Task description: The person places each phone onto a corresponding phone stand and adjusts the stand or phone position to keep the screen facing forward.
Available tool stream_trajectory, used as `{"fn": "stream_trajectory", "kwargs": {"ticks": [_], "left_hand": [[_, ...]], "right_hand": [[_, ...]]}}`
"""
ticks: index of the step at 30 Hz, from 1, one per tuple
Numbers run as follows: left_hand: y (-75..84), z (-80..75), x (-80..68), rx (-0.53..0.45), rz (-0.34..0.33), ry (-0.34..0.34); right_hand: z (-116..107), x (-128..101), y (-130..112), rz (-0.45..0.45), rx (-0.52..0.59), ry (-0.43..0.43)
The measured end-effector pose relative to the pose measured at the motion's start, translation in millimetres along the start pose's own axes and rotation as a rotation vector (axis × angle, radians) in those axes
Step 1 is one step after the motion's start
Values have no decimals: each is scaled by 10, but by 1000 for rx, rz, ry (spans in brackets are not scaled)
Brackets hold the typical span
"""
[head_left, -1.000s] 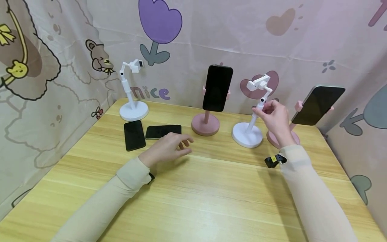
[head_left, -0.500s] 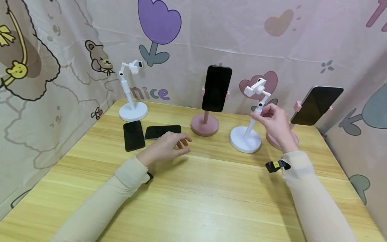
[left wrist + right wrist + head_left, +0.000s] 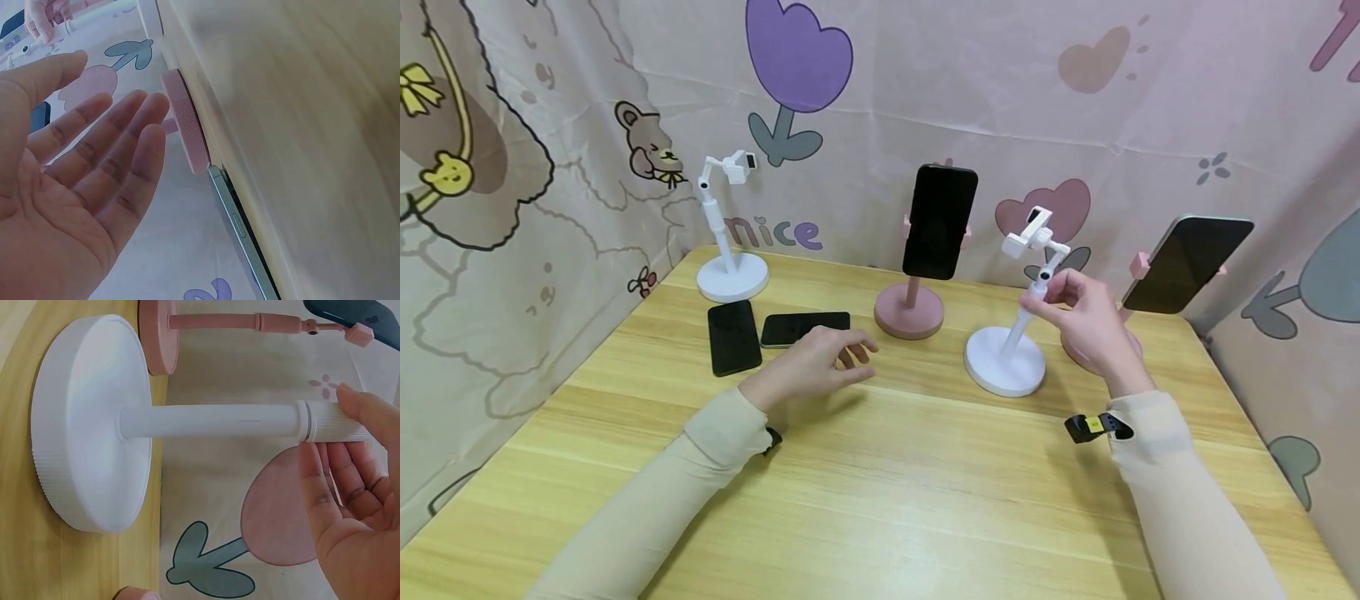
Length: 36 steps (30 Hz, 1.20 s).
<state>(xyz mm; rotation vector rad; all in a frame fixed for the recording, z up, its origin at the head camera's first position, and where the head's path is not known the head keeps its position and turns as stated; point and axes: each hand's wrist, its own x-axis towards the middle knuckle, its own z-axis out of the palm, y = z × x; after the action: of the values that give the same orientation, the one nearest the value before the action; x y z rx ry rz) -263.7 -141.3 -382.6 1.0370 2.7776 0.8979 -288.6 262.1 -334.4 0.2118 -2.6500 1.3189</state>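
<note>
The right hand [image 3: 1086,312] pinches the upper pole of the white stand [image 3: 1006,360], which stands on the table [image 3: 925,483] right of centre, near the pink stand [image 3: 910,310]. The left hand [image 3: 820,362] hovers, fingers spread and relaxed, near a phone [image 3: 805,327].

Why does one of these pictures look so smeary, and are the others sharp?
The left wrist view is blurred: the table is a soft smear, though the left hand is fairly clear. The right wrist view is sharp on the white stand. The head view is evenly lit, with soft shadows and curved edges.
</note>
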Motion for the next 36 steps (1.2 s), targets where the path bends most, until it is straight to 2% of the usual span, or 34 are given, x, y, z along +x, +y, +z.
{"fn": "stream_trajectory", "kwargs": {"ticks": [4, 11, 17, 31, 36], "left_hand": [[9, -4, -6, -14, -4, 0], [7, 7, -7, -18, -15, -10], [5, 4, 4, -19, -16, 1], [6, -6, 5, -13, -4, 2], [-9, 8, 13, -9, -25, -4]], "right_hand": [[0, -35, -9, 2, 18, -20], [-7, -74, 7, -62, 17, -74], [-10, -91, 3, -89, 25, -86], [-9, -112, 0, -141, 121, -194], [13, -96, -48, -169, 134, -230]]}}
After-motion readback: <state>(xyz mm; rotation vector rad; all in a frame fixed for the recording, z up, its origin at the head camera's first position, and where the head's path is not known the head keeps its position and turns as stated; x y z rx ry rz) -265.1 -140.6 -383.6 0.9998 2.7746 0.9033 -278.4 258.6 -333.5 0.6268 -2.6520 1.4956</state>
